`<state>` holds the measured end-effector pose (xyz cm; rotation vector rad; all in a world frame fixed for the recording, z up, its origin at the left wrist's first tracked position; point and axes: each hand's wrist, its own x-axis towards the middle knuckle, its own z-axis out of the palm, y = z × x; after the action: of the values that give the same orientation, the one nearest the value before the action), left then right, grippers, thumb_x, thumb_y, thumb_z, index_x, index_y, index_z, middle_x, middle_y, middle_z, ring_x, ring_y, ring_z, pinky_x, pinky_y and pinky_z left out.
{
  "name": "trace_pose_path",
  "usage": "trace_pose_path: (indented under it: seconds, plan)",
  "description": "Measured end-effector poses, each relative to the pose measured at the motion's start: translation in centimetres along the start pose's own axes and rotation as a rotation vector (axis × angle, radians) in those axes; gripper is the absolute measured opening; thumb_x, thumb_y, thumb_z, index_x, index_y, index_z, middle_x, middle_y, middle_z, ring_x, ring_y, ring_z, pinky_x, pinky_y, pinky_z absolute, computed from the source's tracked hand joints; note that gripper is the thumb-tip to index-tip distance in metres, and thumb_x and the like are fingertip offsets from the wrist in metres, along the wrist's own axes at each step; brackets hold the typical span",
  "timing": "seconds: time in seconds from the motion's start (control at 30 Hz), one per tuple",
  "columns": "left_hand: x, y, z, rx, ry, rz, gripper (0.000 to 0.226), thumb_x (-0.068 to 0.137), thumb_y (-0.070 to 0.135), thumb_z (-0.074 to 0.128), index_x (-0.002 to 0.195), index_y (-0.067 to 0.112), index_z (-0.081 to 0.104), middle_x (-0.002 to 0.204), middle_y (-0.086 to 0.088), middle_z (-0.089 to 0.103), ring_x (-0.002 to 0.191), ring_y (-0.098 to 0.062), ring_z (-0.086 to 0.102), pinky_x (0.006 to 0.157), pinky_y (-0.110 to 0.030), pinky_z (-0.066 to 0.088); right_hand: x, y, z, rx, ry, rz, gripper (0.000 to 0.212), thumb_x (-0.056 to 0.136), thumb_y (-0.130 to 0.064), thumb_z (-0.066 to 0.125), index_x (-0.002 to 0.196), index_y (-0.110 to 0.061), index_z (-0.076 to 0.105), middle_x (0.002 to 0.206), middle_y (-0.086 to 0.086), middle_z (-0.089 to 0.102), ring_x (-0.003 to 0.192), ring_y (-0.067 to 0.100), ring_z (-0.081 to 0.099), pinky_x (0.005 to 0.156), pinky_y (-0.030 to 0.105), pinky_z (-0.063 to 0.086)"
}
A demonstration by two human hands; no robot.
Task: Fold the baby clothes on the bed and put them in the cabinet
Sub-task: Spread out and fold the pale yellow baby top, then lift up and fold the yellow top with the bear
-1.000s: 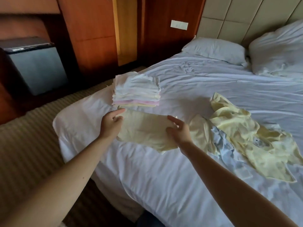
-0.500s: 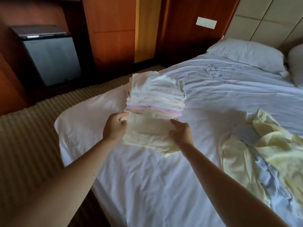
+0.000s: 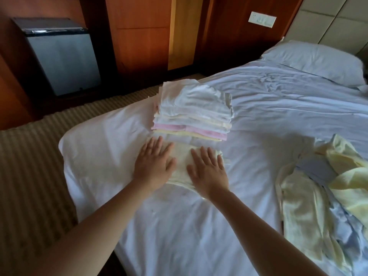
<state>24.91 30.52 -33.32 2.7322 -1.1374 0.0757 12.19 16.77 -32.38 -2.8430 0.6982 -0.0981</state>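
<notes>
Half a second ago both hands held the folded pale yellow garment [image 3: 182,166] pinched in the air; now it lies on the white bed [image 3: 179,226], just in front of the stack of folded baby clothes [image 3: 192,112]. From the head view, left hand [image 3: 154,166] and right hand [image 3: 208,172] lie palm-down on it, fingers straight and spread, gripping nothing. Both forearms reach forward. Unfolded yellow and blue clothes [image 3: 322,200] lie to the right.

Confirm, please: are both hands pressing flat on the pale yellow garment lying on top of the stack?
Not on top: the head view shows the garment on the bed in front of the stack, left hand and right hand pressing flat on it.
</notes>
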Motion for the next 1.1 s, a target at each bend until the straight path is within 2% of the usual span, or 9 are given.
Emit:
trace_pose_path:
  seconds: [0.07, 0.17, 0.27, 0.37, 0.47, 0.53, 0.6, 0.83, 1.1]
  plan:
    - [0.2, 0.1, 0.5, 0.022, -0.022, -0.03, 0.083, 0.078, 0.062, -0.004, 0.155, 0.035, 0.013, 0.164, -0.007, 0.005, 0.151, -0.026, 0.003, 0.122, -0.041, 0.003, 0.0, 0.1, 0.4, -0.038, -0.004, 0.009, 0.079, 0.082, -0.063, -0.003, 0.155, -0.034, 0.006, 0.164, 0.0, -0.001, 0.151, 0.019, -0.01, 0.121, 0.043, -0.007]
    - [0.4, 0.3, 0.3, 0.05, -0.067, -0.031, 0.086, 0.075, 0.064, -0.009, 0.155, 0.035, 0.006, 0.164, -0.007, 0.0, 0.151, -0.027, 0.0, 0.122, -0.042, 0.001, 0.3, -0.1, 0.0, -0.067, -0.073, 0.006, 0.064, 0.098, -0.055, 0.015, 0.156, -0.031, 0.0, 0.164, 0.002, -0.006, 0.15, 0.02, -0.013, 0.121, 0.045, -0.009]
    - [-0.1, 0.4, -0.6, 0.075, -0.125, -0.024, 0.09, 0.072, 0.064, -0.014, 0.155, 0.033, 0.003, 0.164, -0.008, -0.002, 0.15, -0.03, -0.001, 0.121, -0.043, 0.0, 0.0, -0.1, -1.2, -0.046, -0.163, -0.006, 0.063, 0.101, -0.053, 0.021, 0.156, -0.03, -0.002, 0.164, 0.002, -0.01, 0.149, 0.02, -0.016, 0.121, 0.045, -0.008]
    - [-1.8, 1.6, -1.5, 0.126, -0.165, -0.022, 0.071, 0.09, 0.057, -0.002, 0.155, 0.032, 0.008, 0.164, -0.009, 0.003, 0.15, -0.034, 0.005, 0.121, -0.045, 0.004, -2.3, 0.1, -2.4, -0.014, -0.216, -0.014, 0.068, 0.1, -0.056, 0.027, 0.156, -0.03, 0.001, 0.163, -0.003, -0.01, 0.149, 0.017, -0.014, 0.122, 0.04, -0.004]
    - [-4.6, 3.0, -3.1, 0.097, -0.199, 0.046, 0.054, 0.102, 0.045, 0.025, 0.153, 0.029, 0.024, 0.161, -0.007, 0.02, 0.147, -0.029, 0.02, 0.119, -0.04, 0.015, -6.0, 0.2, -4.0, -0.044, -0.205, -0.083, 0.067, 0.099, -0.051, 0.038, 0.156, -0.026, 0.013, 0.164, -0.004, 0.004, 0.151, 0.014, 0.001, 0.12, 0.034, 0.009]
    - [-6.8, 3.9, -4.8, 0.083, -0.153, 0.098, 0.046, 0.101, 0.041, 0.032, 0.143, 0.026, 0.042, 0.148, -0.002, 0.044, 0.137, -0.023, 0.038, 0.113, -0.036, 0.025, -8.6, 0.4, -5.9, -0.057, -0.218, -0.096, 0.063, 0.098, -0.045, 0.044, 0.154, -0.025, 0.022, 0.162, -0.004, 0.019, 0.148, 0.016, 0.018, 0.117, 0.034, 0.019]
    - [-9.0, 5.4, -6.6, 0.021, -0.124, 0.114, 0.042, 0.1, 0.039, 0.038, 0.139, 0.025, 0.048, 0.138, 0.003, 0.055, 0.128, -0.018, 0.047, 0.11, -0.034, 0.029, -11.3, 0.9, -8.0, -0.045, -0.186, -0.073, 0.056, 0.098, -0.041, 0.046, 0.15, -0.026, 0.032, 0.156, -0.007, 0.033, 0.141, 0.019, 0.033, 0.114, 0.034, 0.03]
    - [-14.2, 15.2, -11.1, -0.208, -0.073, 0.299, 0.042, 0.098, 0.036, 0.047, 0.139, 0.026, 0.051, 0.134, 0.006, 0.058, 0.121, -0.017, 0.055, 0.097, -0.028, 0.043, -21.2, 5.8, -14.0, 0.018, -0.02, 0.031, 0.047, 0.096, -0.037, 0.05, 0.142, -0.03, 0.045, 0.149, -0.01, 0.044, 0.133, 0.011, 0.044, 0.104, 0.029, 0.039]
    - [-14.9, 28.4, -12.3, -0.287, -0.097, 0.493, 0.04, 0.094, 0.033, 0.05, 0.133, 0.027, 0.055, 0.13, 0.009, 0.057, 0.12, -0.016, 0.054, 0.091, -0.026, 0.044, -30.0, 15.6, -19.4, -0.013, 0.08, 0.271, 0.042, 0.092, -0.034, 0.053, 0.135, -0.033, 0.054, 0.138, -0.009, 0.055, 0.125, 0.015, 0.051, 0.098, 0.028, 0.04]
